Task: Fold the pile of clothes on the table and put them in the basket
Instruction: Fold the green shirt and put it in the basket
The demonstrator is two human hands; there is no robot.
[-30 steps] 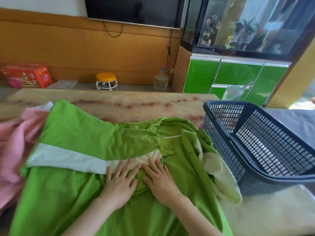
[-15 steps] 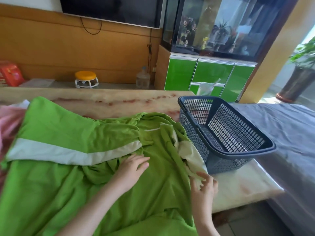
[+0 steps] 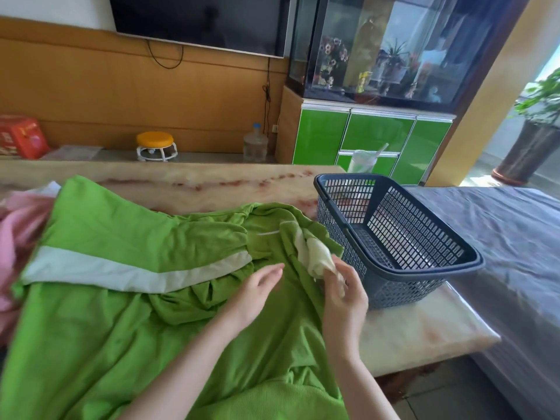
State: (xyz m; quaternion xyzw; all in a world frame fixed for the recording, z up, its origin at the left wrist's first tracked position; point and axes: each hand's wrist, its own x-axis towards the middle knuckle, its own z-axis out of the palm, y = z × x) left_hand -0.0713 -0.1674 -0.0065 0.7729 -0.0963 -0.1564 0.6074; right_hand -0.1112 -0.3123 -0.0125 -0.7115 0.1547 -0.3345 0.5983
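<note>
A large green garment (image 3: 127, 298) with a white band lies spread over the marble table (image 3: 409, 328). Its pale cream sleeve end (image 3: 316, 257) is bunched up at the right side, lifted off the table. My right hand (image 3: 344, 294) grips that sleeve end with curled fingers. With its fingers straight, my left hand (image 3: 257, 287) hovers just over the green cloth, left of the sleeve. A dark blue mesh basket (image 3: 394, 237) stands on the table's right end, right beside the sleeve. Nothing folded shows inside it.
A pink garment (image 3: 15, 237) lies bunched at the table's left edge, partly under the green one. A grey-covered surface (image 3: 500, 237) adjoins the table on the right. Beyond the table stand a small orange stool (image 3: 155, 145), a water bottle (image 3: 255, 144) and a green cabinet (image 3: 372, 140).
My right hand moved from the garment's middle to its right edge, took hold of the cream sleeve end and lifted it. My left hand has lifted slightly. The view shifted right.
</note>
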